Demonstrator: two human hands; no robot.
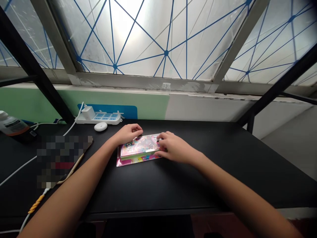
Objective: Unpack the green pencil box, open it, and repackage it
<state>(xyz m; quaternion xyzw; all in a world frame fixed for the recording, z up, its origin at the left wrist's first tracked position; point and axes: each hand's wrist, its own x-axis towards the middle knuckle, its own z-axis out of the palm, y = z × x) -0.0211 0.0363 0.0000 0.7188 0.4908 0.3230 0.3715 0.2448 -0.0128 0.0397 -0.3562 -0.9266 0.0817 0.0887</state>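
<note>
A flat, glossy box-like item with a colourful cartoon cover (141, 145) and a pale green side lies on the black desk. Beneath it, a pink and yellow printed sheet or card (135, 160) sticks out along the front and left. My right hand (172, 146) grips the right end of the glossy item, fingers on its top and thumb low at the front side. At the far left edge, my left hand (130, 133) has its fingers curled and pressed together. Whether anything is pinched between them is hidden.
A white power strip (104, 118) with a plugged-in charger (88, 112) stands by the wall, a white round case (100, 126) before it. Left are a blurred-out dark object (58, 158), a white cable (18, 170) and a bottle (13, 125). Black desk legs (279, 82) slant upward.
</note>
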